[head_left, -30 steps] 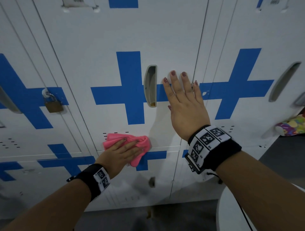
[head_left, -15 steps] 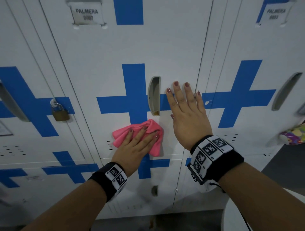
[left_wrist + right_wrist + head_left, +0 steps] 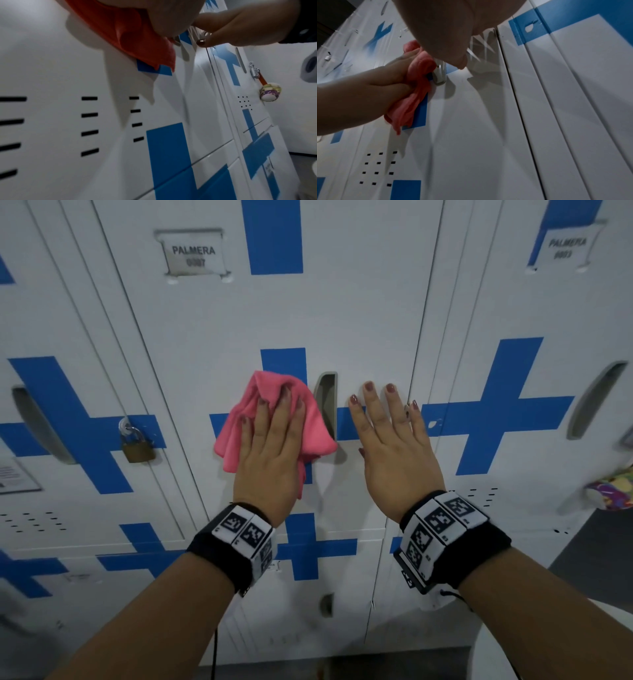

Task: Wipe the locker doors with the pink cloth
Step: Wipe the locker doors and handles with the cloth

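A white locker door (image 3: 359,313) with a blue cross fills the middle of the head view. My left hand (image 3: 270,446) presses the pink cloth (image 3: 236,426) flat against it with straight fingers, over the centre of the cross, just left of the recessed handle (image 3: 325,402). The cloth (image 3: 137,39) bunches under the palm in the left wrist view, and the cloth (image 3: 416,86) hangs beside the handle (image 3: 439,73) in the right wrist view. My right hand (image 3: 394,440) lies flat and bare on the same door, right of the handle, fingers spread.
A brass padlock (image 3: 137,448) hangs on the left neighbouring locker. A colourful key charm (image 3: 613,491) dangles from the right locker door (image 3: 513,302). Name plates (image 3: 193,253) sit above. Lower locker doors (image 3: 308,587) lie below, and dark floor at the bottom right.
My left hand has slid the pink cloth up the door, from its lower edge to the centre of the blue cross beside the handle. The right hand has stayed flat in place.
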`<state>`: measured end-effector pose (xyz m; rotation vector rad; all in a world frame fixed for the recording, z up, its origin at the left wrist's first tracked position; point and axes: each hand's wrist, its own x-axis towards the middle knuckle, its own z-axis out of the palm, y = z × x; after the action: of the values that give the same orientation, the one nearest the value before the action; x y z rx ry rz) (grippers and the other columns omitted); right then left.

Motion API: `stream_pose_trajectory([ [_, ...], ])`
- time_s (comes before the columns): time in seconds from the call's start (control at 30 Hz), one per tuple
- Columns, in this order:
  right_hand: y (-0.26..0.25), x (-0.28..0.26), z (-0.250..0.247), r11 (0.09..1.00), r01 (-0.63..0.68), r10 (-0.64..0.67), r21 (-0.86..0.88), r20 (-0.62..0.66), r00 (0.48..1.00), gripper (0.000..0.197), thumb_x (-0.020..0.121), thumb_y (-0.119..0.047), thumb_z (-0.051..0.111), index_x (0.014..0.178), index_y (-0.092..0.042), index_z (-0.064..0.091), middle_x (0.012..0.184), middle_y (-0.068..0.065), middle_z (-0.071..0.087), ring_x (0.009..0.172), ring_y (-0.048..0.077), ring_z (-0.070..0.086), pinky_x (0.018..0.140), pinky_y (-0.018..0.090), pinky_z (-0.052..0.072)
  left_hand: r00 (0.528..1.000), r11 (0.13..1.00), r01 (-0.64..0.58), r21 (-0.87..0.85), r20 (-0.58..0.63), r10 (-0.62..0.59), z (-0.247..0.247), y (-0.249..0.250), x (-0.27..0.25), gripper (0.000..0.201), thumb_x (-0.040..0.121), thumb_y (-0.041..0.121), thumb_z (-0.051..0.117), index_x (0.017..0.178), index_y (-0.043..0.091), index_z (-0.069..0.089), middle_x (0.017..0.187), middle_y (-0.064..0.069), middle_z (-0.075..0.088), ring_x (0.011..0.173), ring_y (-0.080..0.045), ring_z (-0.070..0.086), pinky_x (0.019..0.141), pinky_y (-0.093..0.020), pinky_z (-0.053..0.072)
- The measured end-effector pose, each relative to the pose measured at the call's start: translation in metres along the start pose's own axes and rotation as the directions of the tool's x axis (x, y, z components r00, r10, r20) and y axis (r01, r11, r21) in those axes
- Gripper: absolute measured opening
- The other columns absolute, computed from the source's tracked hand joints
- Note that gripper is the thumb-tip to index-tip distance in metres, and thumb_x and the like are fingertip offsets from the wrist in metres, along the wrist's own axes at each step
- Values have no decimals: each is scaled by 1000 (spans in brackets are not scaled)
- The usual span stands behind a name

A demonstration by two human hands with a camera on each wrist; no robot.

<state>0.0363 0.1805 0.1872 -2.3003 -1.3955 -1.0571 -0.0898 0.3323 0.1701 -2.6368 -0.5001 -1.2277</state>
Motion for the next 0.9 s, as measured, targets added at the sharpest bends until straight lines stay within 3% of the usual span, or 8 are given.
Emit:
stream_pose_trajectory([
  [0.2, 0, 0, -2, 1000, -2, 2, 10, 22, 1000, 82, 86, -9, 55, 152, -18, 6, 159, 3, -3, 145, 26, -6, 117, 47, 3, 997, 997, -74, 22, 37, 73, 9, 0, -14, 71, 87, 27, 44, 149, 12, 14, 158, 1, 3, 145, -22, -12, 118, -43, -7],
  [0.37, 0, 0, -2, 1000, -2, 2, 13, 22, 1000, 84, 84, -8, 56, 151, -18, 6, 159, 3, -1, 145, 26, -4, 116, 46, 4, 991, 993, -103, 61, 93, 97, 23, 0, -36, 93, 79, 14, 69, 150, 17, 8, 158, 3, -5, 146, -25, -7, 118, -44, -4],
  [0.43, -1, 0, -2, 1000, -1, 1, 16, 18, 1000, 84, 84, -8, 56, 151, -18, 6, 159, 3, -1, 145, 27, -3, 116, 46, 4, 988, 991, -108, 74, 115, 99, 27, 1, -43, 95, 77, 13, 71, 150, 17, 9, 159, 3, -6, 146, -26, -4, 118, -45, -3],
  [0.5, 0, 0, -2, 1000, 1, -1, 16, 21, 1000, 84, 84, -8, 55, 151, -18, 6, 159, 3, -2, 145, 26, -4, 117, 46, 4, 986, 990, -121, 77, 121, 111, 26, 2, -46, 87, 81, 18, 68, 149, 17, 14, 159, 2, 2, 146, -27, -1, 117, -47, 2],
  [0.6, 0, 0, -2, 1000, 1, -1, 15, 28, 1000, 83, 85, -9, 55, 151, -18, 6, 159, 2, -3, 145, 26, -4, 117, 46, 3, 987, 989, -120, 82, 114, 110, 15, 6, -43, 64, 87, 36, 45, 145, 18, 26, 154, -2, 24, 143, -27, 15, 115, -53, 15],
  [0.73, 1, 0, -1, 1000, 4, -5, 25, 23, 1000, 84, 83, -9, 56, 151, -18, 7, 159, 3, -1, 145, 26, -4, 116, 46, 3, 999, 999, -36, 7, -6, 36, 2, 16, -37, 64, 84, 39, 50, 142, 18, 35, 148, 1, 31, 136, -27, 29, 112, -48, 20],
  [0.9, 2, 0, -3, 998, -5, 3, 63, 41, 999, 73, 87, -11, 44, 152, -19, 11, 158, 0, -2, 145, 24, -5, 117, 44, 0, 966, 986, 114, -120, -220, -139, -18, 43, 0, 57, 90, 39, 42, 142, 18, 32, 146, 0, 30, 136, -24, 25, 108, -45, 20],
])
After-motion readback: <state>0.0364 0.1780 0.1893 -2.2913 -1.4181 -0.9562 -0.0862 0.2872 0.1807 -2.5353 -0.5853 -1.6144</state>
